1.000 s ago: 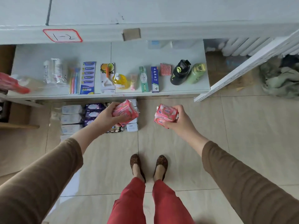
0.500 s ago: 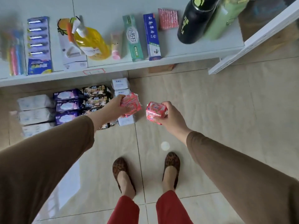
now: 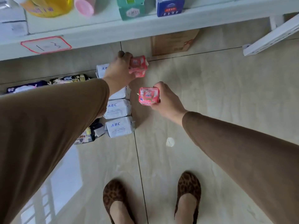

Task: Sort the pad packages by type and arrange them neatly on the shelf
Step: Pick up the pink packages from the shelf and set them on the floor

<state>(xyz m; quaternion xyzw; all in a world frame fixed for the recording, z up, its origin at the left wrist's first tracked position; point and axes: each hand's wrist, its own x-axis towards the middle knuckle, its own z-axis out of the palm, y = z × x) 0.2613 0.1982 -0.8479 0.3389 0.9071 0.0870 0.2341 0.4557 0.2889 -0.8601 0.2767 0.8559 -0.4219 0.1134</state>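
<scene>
I have one pink pad pack (image 3: 138, 66) pinched in my left hand (image 3: 120, 70), low beside the top of the white ABC packs (image 3: 119, 108), and a second pink pack (image 3: 148, 96) gripped in my right hand (image 3: 165, 98) just next to that row. I think I am starting a pink row, so next each pack must go down flat and straight beside the white ones. A moment ago both packs were higher up; now I have bent closer and the left one has reached further in under the shelf (image 3: 113, 32).

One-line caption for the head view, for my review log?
Each hand, left and right, holds a pink pad pack beside a column of white ABC packs below a stocked shelf.
</scene>
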